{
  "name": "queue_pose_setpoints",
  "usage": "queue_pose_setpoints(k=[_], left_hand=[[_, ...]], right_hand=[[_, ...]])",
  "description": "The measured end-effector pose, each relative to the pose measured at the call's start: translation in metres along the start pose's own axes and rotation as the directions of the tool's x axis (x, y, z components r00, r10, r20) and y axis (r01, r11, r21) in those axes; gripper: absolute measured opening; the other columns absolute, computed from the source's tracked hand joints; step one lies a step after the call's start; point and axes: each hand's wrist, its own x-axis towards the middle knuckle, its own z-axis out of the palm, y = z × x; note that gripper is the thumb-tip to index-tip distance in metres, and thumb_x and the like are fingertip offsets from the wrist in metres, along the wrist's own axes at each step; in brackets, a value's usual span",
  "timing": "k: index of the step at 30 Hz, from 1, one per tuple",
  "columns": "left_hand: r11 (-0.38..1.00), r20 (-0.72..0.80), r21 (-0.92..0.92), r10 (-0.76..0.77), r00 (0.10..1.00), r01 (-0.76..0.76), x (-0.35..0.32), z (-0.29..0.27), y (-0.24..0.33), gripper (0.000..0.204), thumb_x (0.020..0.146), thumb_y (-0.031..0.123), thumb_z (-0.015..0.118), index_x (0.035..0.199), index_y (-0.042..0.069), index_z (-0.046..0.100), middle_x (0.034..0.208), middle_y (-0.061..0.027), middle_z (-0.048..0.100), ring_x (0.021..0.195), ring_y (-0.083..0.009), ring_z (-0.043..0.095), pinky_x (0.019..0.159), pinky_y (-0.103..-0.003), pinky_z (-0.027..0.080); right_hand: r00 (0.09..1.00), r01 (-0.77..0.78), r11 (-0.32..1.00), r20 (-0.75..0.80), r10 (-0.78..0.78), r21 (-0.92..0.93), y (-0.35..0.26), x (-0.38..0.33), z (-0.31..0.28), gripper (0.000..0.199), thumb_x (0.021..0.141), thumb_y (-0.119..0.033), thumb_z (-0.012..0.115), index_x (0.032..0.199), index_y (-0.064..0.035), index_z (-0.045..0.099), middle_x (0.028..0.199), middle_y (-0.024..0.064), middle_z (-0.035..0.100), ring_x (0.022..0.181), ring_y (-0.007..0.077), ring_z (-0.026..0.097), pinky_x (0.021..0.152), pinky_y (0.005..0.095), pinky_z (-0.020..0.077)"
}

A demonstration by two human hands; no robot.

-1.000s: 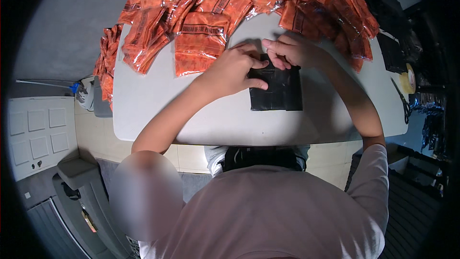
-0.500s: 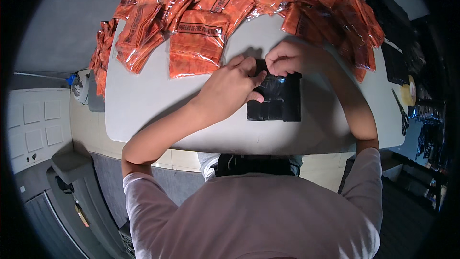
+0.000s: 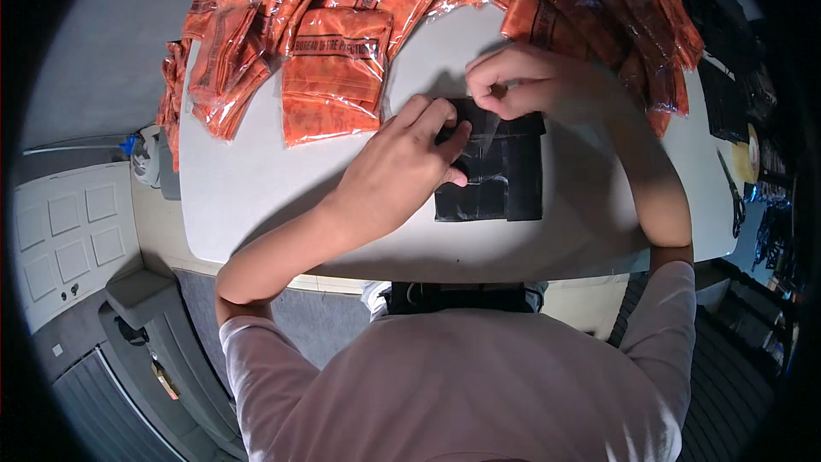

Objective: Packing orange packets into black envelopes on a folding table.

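Observation:
A flat, square black plastic package [image 3: 487, 192] lies on the white table in front of me, its surface creased and shiny. My left hand [image 3: 402, 158] grips it at the upper left, fingers curled, the thumb reaching onto its face. Over the far edge, my right hand [image 3: 526, 85] is closed in a pinch, slightly raised from the package. A thin see-through strip [image 3: 490, 126] runs between the package and these pinching fingers. The fingertips of the left hand are partly hidden.
Orange fabric packs in clear bags [image 3: 335, 77] pile along the far side of the white table [image 3: 256, 197]. On the right edge are black scissors [image 3: 735, 197], a tape roll [image 3: 752, 156] and a stack of black plastic [image 3: 725, 103].
My right hand has lifted slightly off the package, and the see-through strip now shows beneath it. The left hand keeps its place on the package. The whole view has shifted slightly.

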Motion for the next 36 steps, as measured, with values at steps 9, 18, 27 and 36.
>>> queue_pose_setpoints(k=[9,18,27,36], left_hand=[[1.000,0.006,-0.003,-0.001,1.000,0.001,-0.001,-0.001,-0.003,0.056,0.079,0.032,0.081,0.125,0.002,0.075,0.114,-0.0108,0.058,0.107,-0.0291,0.059,0.095,-0.042,0.053],[1.000,0.027,0.021,0.022,0.999,-0.022,0.002,-0.003,-0.006,0.053,0.081,0.033,0.079,0.122,0.000,0.074,0.115,-0.0104,0.059,0.112,-0.0266,0.057,0.098,-0.039,0.053],[0.999,0.021,-0.016,0.032,0.999,-0.032,0.003,-0.003,-0.010,0.049,0.078,0.029,0.083,0.117,0.001,0.076,0.112,-0.0081,0.060,0.110,-0.0270,0.059,0.095,-0.040,0.055],[0.997,0.025,-0.067,0.032,0.999,-0.030,0.004,-0.003,-0.013,0.044,0.078,0.030,0.082,0.111,0.001,0.078,0.109,-0.0081,0.060,0.107,-0.0278,0.060,0.093,-0.041,0.054]], right_hand=[[0.945,0.163,0.963,-0.246,-0.215,-0.214,-0.065,-0.039,-0.011,0.024,0.082,-0.025,0.076,0.077,-0.0098,0.058,0.075,-0.0030,0.059,0.060,0.0084,0.046,0.056,0.0255,0.0347],[0.996,-0.022,0.999,-0.083,0.026,0.040,-0.046,-0.028,-0.012,0.010,0.089,-0.011,0.077,0.091,-0.0042,0.071,0.081,0.0001,0.070,0.073,0.0065,0.063,0.066,0.0241,0.0488],[0.982,-0.158,0.977,0.127,0.141,0.142,-0.005,-0.007,0.000,0.011,0.096,-0.011,0.071,0.097,-0.0008,0.069,0.087,0.0011,0.070,0.081,0.0060,0.063,0.075,0.0260,0.0509],[0.980,-0.164,0.977,0.135,0.145,0.139,-0.014,-0.006,0.003,0.010,0.095,-0.012,0.072,0.094,-0.0017,0.071,0.083,-0.0007,0.068,0.076,0.0053,0.059,0.069,0.0257,0.0476]])
